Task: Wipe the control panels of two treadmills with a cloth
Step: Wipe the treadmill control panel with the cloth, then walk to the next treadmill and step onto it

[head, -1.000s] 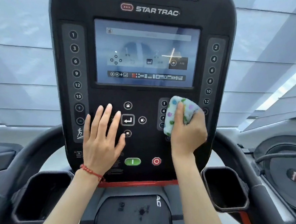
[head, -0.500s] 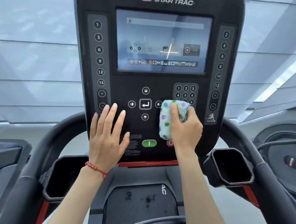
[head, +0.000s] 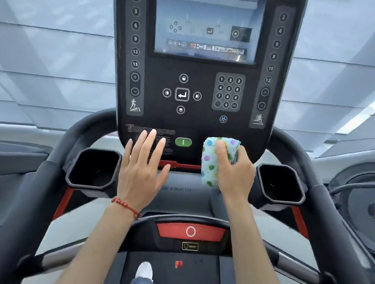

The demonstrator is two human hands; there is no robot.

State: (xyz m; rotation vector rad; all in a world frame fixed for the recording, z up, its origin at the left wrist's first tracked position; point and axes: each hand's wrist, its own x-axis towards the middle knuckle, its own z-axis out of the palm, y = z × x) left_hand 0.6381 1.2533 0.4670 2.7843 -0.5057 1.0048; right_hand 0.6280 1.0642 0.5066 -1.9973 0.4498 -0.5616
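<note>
Fingers of the right hand (head: pixel 235 169) curl round a folded pale-blue cloth with coloured dots (head: pixel 212 160), at the bottom edge of the black treadmill control panel (head: pixel 197 111) (beside the green oval button (head: pixel 183 142)). The left hand (head: pixel 141 167) lies spread flat.

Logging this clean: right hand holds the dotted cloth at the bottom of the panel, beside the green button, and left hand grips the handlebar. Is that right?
Not quite. The head view shows the left hand open, fingers straight by the warning label, gripping nothing. The right hand does hold the dotted cloth beside the green button.
</note>
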